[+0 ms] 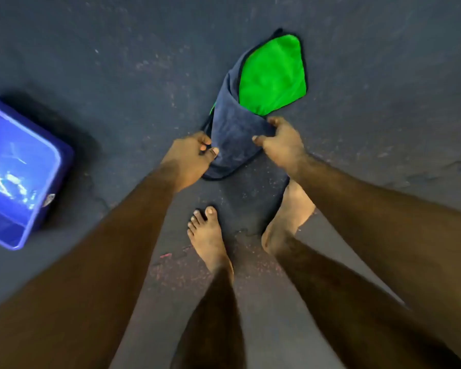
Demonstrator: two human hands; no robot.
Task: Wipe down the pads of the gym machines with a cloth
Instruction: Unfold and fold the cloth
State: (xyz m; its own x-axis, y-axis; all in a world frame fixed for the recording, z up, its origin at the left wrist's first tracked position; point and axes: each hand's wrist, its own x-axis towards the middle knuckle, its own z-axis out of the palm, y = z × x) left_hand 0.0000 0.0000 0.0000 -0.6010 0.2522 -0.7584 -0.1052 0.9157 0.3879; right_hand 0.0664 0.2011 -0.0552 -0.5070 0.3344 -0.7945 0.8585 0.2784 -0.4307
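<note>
We look straight down at a dark, speckled floor (383, 75), which fills nearly the whole view. No gym machine and no pad shows anywhere in it.

At the left edge sits a blue plastic tub (60, 166), well apart from our hands. Its inside glints, but we cannot tell what it holds.

Ahead of us, between both hands, is the cloth (232, 145). It is navy on the side facing us, and its green side (272, 75) is turned up at the far end. We cannot tell whether that far end rests on the floor or hangs free. The near edge droops over the toes of our right foot (290, 209), and the bare left foot (208, 235) stands just beside it.

The left hand (189, 158) pinches the cloth's left edge between thumb and forefinger. The right hand (282, 145) grips the right edge, with the thumb on the near side and the fingers curled over the top. Both hands hold the fabric and neither is spread wide.

As we judge it, the job is at its very start. We have the cloth in hand and appear to be folding or straightening it, but nothing here shows any pad wiped. The cloth has yet to be carried to a machine, so all the wiping is left to do.
</note>
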